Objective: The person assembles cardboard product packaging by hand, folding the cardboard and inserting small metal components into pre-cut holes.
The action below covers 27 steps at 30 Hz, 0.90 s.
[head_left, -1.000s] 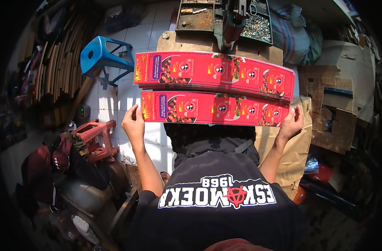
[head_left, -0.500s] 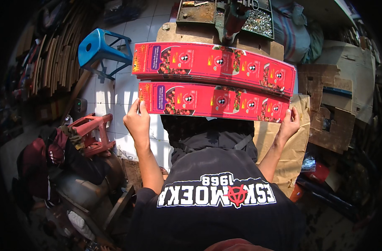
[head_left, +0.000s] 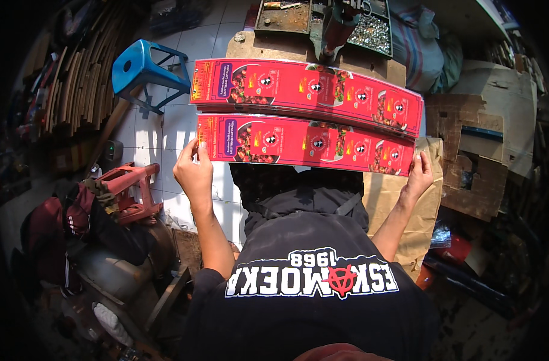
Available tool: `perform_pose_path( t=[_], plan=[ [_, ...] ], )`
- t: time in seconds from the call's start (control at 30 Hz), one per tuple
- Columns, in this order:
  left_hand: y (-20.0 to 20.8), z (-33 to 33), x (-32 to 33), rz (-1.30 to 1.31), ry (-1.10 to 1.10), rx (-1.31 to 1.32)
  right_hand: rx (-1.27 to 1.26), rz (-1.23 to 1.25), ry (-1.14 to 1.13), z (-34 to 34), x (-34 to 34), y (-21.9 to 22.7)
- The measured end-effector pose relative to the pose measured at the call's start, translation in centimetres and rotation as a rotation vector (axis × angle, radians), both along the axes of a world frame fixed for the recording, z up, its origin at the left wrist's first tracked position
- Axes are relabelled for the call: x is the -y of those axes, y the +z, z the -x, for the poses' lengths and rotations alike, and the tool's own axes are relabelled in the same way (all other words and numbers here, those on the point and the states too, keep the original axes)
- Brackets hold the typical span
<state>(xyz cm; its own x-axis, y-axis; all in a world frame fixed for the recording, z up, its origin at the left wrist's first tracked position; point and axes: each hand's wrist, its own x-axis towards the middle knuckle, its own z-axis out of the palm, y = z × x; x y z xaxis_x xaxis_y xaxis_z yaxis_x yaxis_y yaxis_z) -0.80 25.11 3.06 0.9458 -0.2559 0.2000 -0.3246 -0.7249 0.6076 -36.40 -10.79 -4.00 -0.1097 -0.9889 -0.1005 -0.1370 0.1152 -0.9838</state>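
A long red printed strip (head_left: 298, 144) with food pictures stretches across in front of me, above my lap. Its left end is pinched between the thumb and fingers of my left hand (head_left: 193, 171). At the other end my right hand (head_left: 419, 174) grips the strip's edge in the same way. Just beyond it lies a stack of like red strips (head_left: 292, 84), resting on a wooden board; the held strip's far edge runs close along the stack's near side. Whether one sheet or several are in my hands I cannot tell.
Behind the stack stands a machine post (head_left: 337, 33) between metal trays (head_left: 371, 36) holding small shiny parts. A blue plastic stool (head_left: 136, 63) is at the left, with a red metal frame (head_left: 133, 186) nearer. Brown paper (head_left: 401, 222) and cut cardboard (head_left: 473, 150) lie to the right.
The held strip has shifted very slightly left and away from me, with both hands still on its ends. Little else differs.
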Motion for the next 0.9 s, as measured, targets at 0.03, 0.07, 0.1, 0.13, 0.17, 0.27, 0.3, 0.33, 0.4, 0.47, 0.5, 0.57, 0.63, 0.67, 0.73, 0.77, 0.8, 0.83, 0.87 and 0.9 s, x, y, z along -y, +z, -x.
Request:
perform_pose_path(
  t=[0.03,0.07,0.1,0.13,0.17,0.27,0.3,0.33,0.4,0.47,0.5,0.57,0.63,0.67,0.73,0.77,0.8,0.83,0.87,0.9],
  plan=[
    [0.3,-0.2,0.0,0.052,0.027,-0.064,0.027,-0.005,0.003,0.5,0.3,-0.5],
    [0.7,-0.5,0.0,0.104,0.054,-0.128,0.041,-0.025,-0.002,0.9,0.6,-1.0],
    [1.2,-0.7,-0.3,0.062,0.07,-0.179,0.058,-0.045,-0.005,0.9,0.6,-0.8],
    [0.7,-1.1,-0.7,0.161,0.055,-0.23,0.075,-0.066,-0.007,0.8,0.7,-0.6],
    [-0.4,-1.8,-1.2,0.259,0.04,-0.281,0.101,-0.077,-0.014,0.6,0.7,-0.5],
    [-0.9,-3.0,-2.4,0.515,-0.067,-0.557,0.135,-0.099,-0.03,0.6,1.2,-0.1],
    [-0.9,-3.1,-2.9,0.587,-0.091,-0.635,0.113,-0.104,-0.025,0.8,1.3,0.0],
    [-0.9,-3.2,-3.3,0.659,-0.115,-0.713,0.092,-0.11,-0.021,1.0,1.4,0.1],
    [-0.5,-3.3,-4.1,0.755,-0.124,-0.753,0.073,-0.139,-0.034,1.0,1.4,1.0],
    [-0.3,-3.2,-4.5,0.839,-0.11,-0.762,0.069,-0.172,-0.059,1.3,1.2,1.5],
    [0.1,-3.0,-4.4,0.882,-0.099,-0.756,0.075,-0.186,-0.074,1.5,1.2,1.5],
    [0.7,-2.6,-3.7,0.985,-0.08,-0.778,0.09,-0.2,-0.111,2.1,1.2,0.9],
    [1.5,-1.9,-2.9,1.1,-0.084,-0.82,0.111,-0.2,-0.147,3.0,1.3,-0.4],
    [1.8,-1.6,-2.4,1.162,-0.101,-0.852,0.109,-0.207,-0.162,3.4,1.3,-0.8],
    [2.7,-1.1,-1.6,1.299,-0.141,-0.907,0.11,-0.228,-0.191,3.9,1.1,-1.3],
    [3.0,-0.8,-1.1,1.375,-0.166,-0.934,0.093,-0.229,-0.201,4.1,1.0,-1.4],
    [3.2,-0.6,-0.7,1.452,-0.194,-0.96,0.075,-0.233,-0.206,4.4,0.9,-1.5],
    [3.1,-0.6,-0.5,1.492,-0.228,-0.965,0.056,-0.236,-0.211,4.6,0.8,-1.6],
    [3.1,-0.5,-0.3,1.473,-0.261,-0.917,0.037,-0.239,-0.217,4.9,0.8,-1.9],
    [3.1,-0.4,0.0,1.452,-0.294,-0.871,0.041,-0.246,-0.218,5.1,0.6,-1.9]
  ],
)
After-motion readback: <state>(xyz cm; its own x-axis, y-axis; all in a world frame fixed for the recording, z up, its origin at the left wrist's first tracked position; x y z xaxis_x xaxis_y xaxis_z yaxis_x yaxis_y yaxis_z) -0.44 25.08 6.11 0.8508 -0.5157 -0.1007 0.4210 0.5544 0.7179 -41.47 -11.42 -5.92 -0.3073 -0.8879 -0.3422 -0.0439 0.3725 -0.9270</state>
